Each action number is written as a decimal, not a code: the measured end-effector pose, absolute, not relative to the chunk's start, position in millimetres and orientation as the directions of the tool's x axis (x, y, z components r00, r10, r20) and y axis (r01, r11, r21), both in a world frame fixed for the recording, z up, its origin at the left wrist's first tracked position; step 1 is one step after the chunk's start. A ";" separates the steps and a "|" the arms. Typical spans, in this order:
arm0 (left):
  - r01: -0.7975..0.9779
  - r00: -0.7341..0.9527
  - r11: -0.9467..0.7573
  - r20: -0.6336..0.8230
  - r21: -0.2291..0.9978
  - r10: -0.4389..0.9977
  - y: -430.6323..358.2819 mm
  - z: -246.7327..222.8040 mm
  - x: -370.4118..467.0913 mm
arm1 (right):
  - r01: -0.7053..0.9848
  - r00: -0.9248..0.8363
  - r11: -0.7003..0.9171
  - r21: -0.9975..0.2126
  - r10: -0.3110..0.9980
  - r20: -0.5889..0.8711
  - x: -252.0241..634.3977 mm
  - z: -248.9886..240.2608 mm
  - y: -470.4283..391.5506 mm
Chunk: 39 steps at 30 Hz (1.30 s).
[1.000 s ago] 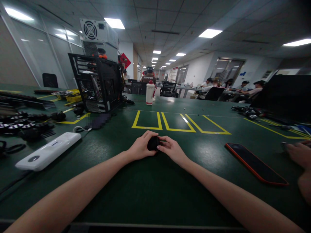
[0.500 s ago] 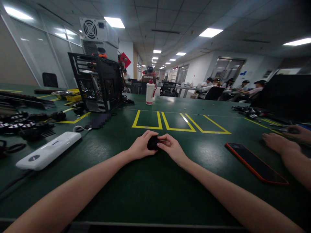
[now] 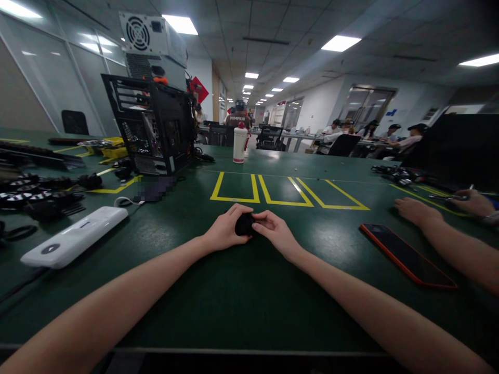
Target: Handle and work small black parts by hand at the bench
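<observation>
Over on the left lies a smooth, rounded white plastic device (image 3: pixel 74 236), then the left hand (image 3: pixel 227 227) curls round a small, dark, rounded object (image 3: pixel 244 224) on the near side of the yellow tape outlines (image 3: pixel 234 199). The right hand (image 3: pixel 277 235) pinches its right side, the grip unchanged. Past the flat, orange-edged phone (image 3: pixel 407 255), another person's hand (image 3: pixel 418 210) now reaches farther across the green table (image 3: pixel 234 301).

You have dim overall lighting from rectangular ceiling panels (image 3: pixel 341 43). Note the pale glare patches on the green tabletop (image 3: pixel 234 301). Shadow detail is low in the black computer case (image 3: pixel 171 127). Wide-angle distortion stretches the frame edges; distant areas appear soft, and pixelated blocks mask small regions.
</observation>
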<state>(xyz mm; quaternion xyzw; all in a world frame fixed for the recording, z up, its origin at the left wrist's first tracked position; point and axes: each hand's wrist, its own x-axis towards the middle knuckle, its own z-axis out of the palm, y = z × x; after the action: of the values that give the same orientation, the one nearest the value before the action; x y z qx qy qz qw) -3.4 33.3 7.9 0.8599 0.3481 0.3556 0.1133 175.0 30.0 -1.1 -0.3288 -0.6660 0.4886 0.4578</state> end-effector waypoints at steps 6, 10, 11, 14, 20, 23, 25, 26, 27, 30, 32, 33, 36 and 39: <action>0.513 0.511 -0.743 0.542 0.430 0.667 34.4 6.4 -3.1 | 0.016 -0.358 0.274 -0.962 0.900 0.251 176.0 -3.7 35.1; 0.502 0.508 -0.752 0.559 0.427 0.656 34.8 5.6 -2.8 | -0.028 -0.395 0.271 -0.962 0.881 0.260 176.9 -5.6 34.4; 0.501 0.507 -0.752 0.559 0.428 0.656 34.7 5.5 -2.7 | -0.036 -0.392 0.281 -0.959 0.879 0.272 176.9 -5.6 33.5; 0.500 0.505 -0.750 0.557 0.434 0.659 34.7 5.6 -2.9 | -0.019 -0.396 0.310 -0.950 0.871 0.292 176.4 -4.2 30.4; 0.493 0.507 -0.745 0.547 0.451 0.666 34.2 6.6 -3.6 | 0.042 -0.401 0.328 -0.944 0.871 0.285 175.7 -0.6 28.9; 0.495 0.506 -0.735 0.535 0.463 0.677 33.0 7.8 -3.6 | 0.110 -0.398 0.326 -0.939 0.880 0.259 175.1 0.9 29.3; 0.492 0.507 -0.733 0.530 0.469 0.680 32.0 8.8 -3.6 | 0.164 -0.385 0.348 -0.923 0.884 0.265 174.6 1.9 29.0; 0.492 0.510 -0.732 0.526 0.471 0.681 31.5 9.3 -3.6 | 0.189 -0.379 0.360 -0.913 0.885 0.271 174.3 2.2 28.9; 0.494 0.511 -0.731 0.524 0.471 0.682 31.1 9.7 -3.7 | 0.211 -0.373 0.372 -0.904 0.886 0.277 174.1 2.4 28.7; 0.507 0.513 -0.726 0.514 0.465 0.687 30.7 10.2 -3.7 | 0.245 -0.355 0.389 -0.888 0.888 0.291 174.0 1.8 29.0; 0.512 0.512 -0.725 0.514 0.461 0.688 31.0 10.0 -3.5 | 0.239 -0.366 0.387 -0.891 0.886 0.286 174.3 0.9 29.8; 0.512 0.512 -0.726 0.516 0.459 0.687 31.2 9.8 -3.3 | 0.228 -0.371 0.385 -0.894 0.884 0.285 174.4 0.4 30.2; 0.509 0.507 -0.732 0.530 0.452 0.680 31.9 9.0 -2.6 | 0.184 -0.383 0.371 -0.910 0.880 0.281 174.5 0.2 30.0; 0.508 0.504 -0.731 0.531 0.454 0.681 32.3 8.6 -2.5 | 0.165 -0.387 0.353 -0.921 0.882 0.269 174.2 2.0 26.6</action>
<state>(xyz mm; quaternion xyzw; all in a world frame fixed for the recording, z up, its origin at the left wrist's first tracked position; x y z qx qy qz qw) -2.5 32.3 8.6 0.8589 0.3461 0.3578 0.1203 174.2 26.6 2.0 -0.3681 -0.7109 0.4336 0.4136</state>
